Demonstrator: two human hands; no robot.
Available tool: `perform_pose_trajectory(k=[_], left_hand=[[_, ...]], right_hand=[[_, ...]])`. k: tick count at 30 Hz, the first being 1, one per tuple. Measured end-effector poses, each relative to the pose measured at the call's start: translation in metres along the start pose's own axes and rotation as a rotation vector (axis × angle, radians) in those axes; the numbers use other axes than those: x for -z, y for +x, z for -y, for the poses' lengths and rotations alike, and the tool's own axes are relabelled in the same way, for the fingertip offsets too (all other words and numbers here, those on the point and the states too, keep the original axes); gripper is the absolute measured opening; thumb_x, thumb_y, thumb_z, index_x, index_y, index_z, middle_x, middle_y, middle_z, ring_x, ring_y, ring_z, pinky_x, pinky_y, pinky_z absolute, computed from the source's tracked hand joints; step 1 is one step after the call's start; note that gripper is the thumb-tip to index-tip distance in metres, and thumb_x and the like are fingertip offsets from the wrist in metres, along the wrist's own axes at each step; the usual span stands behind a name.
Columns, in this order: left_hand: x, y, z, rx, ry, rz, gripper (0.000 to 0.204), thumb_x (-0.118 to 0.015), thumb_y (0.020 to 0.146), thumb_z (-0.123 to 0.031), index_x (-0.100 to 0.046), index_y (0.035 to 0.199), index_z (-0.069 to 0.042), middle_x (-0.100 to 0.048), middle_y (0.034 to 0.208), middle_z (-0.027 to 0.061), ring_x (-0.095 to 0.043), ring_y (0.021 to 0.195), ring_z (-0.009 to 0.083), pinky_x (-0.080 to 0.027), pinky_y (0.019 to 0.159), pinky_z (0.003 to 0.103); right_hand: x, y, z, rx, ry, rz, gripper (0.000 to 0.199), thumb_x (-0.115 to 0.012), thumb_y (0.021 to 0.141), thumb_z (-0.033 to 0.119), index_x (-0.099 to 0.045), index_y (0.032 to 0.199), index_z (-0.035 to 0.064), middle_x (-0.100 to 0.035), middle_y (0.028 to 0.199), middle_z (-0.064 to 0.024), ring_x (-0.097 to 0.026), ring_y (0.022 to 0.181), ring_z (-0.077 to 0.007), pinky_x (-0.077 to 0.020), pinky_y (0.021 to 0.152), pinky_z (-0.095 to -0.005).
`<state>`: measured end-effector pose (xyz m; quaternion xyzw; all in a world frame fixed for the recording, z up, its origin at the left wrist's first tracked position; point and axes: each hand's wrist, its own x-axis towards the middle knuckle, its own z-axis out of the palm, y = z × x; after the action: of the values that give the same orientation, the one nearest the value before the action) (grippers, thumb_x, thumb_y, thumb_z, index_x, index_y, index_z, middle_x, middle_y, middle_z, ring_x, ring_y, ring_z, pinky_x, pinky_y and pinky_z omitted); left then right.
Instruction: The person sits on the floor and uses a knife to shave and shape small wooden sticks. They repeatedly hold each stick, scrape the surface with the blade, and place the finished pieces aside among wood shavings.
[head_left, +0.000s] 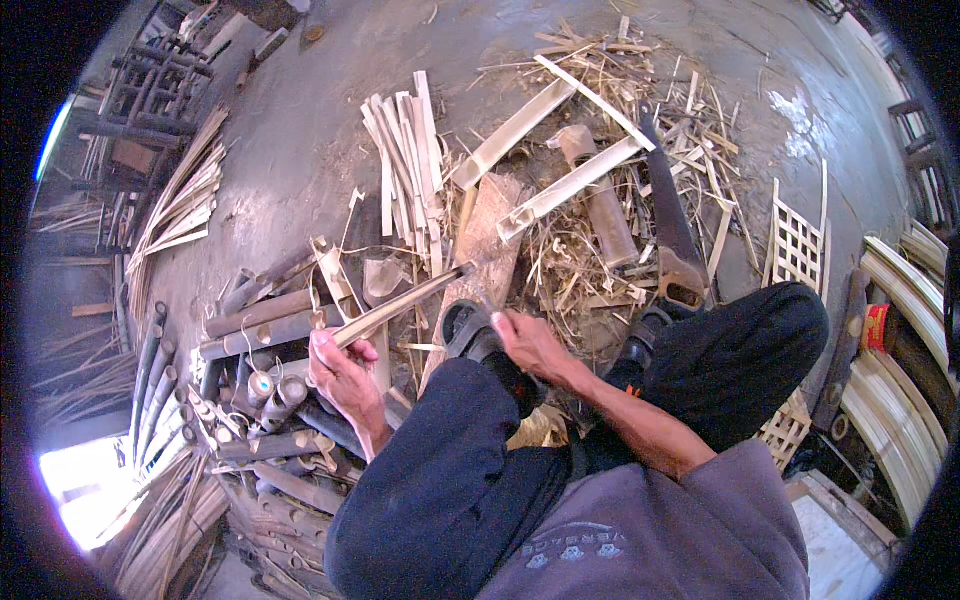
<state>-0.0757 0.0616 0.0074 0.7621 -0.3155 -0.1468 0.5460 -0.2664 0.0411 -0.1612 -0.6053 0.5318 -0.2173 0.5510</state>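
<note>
Our left hand (340, 372) has its grip clenched around a long pale split bamboo strip (405, 300); our right hand (525, 340), fingers curled, steadies it near the worn wooden chopping block (490, 235).

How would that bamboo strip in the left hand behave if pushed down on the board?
The bamboo strip looks long and thin, so it would probably flex. Gripped only at one end by the left hand, its far tip on the wooden board may skid sideways. It seems light.
</note>
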Motion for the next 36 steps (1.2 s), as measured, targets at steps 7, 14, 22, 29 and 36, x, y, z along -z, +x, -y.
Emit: perform_pose_trajectory(k=[7,14,22,29,36], left_hand=[[0.008,-0.005,0.010,-0.038,0.062,0.017,0.043,-0.034,0.101,-0.037,-0.052,0.082,-0.004,-0.052,0.056,0.0031,-0.044,0.047,0.0091,-0.031,0.044,0.023],[0.013,-0.001,0.017,0.067,-0.032,-0.096,0.041,-0.036,0.101,-0.038,-0.050,0.083,-0.004,-0.051,0.059,0.0034,-0.046,0.049,0.0103,-0.031,0.045,0.022],[0.010,-0.004,0.011,0.074,0.034,-0.051,0.043,-0.035,0.100,-0.041,-0.049,0.084,-0.004,-0.051,0.060,0.0034,-0.048,0.052,0.0098,-0.032,0.047,0.021],[0.017,0.007,0.023,0.064,-0.039,-0.051,0.042,-0.033,0.101,-0.039,-0.051,0.088,-0.003,-0.053,0.057,0.0060,-0.047,0.047,0.0101,-0.031,0.044,0.021],[0.021,0.005,0.024,0.046,0.034,-0.012,0.042,-0.032,0.101,-0.037,-0.051,0.088,-0.002,-0.054,0.058,0.0072,-0.049,0.047,0.0120,-0.034,0.044,0.023]], right_hand=[[-0.006,-0.022,0.044,0.177,0.151,0.201,0.036,-0.047,0.097,0.035,-0.061,0.105,0.0028,-0.062,0.081,-0.0224,-0.062,0.072,-0.0301,-0.0482,0.068,-0.0419],[0.001,-0.029,0.071,0.244,0.062,0.264,0.039,-0.044,0.097,0.037,-0.062,0.095,0.0021,-0.063,0.081,-0.0238,-0.063,0.077,-0.0403,-0.0495,0.069,-0.0429],[0.010,-0.004,0.016,0.075,0.043,0.157,0.051,-0.041,0.097,0.044,-0.064,0.095,-0.0007,-0.065,0.090,-0.0253,-0.064,0.085,-0.0405,-0.0497,0.075,-0.0443],[0.013,0.018,-0.021,-0.042,-0.044,0.081,0.044,-0.044,0.097,0.041,-0.063,0.107,0.0023,-0.067,0.087,-0.0203,-0.064,0.072,-0.0297,-0.0495,0.071,-0.0404],[0.022,0.005,-0.025,-0.083,-0.221,0.042,0.039,-0.047,0.096,0.040,-0.057,0.092,0.0025,-0.062,0.080,-0.0258,-0.059,0.075,-0.0457,-0.0471,0.064,-0.0466]])
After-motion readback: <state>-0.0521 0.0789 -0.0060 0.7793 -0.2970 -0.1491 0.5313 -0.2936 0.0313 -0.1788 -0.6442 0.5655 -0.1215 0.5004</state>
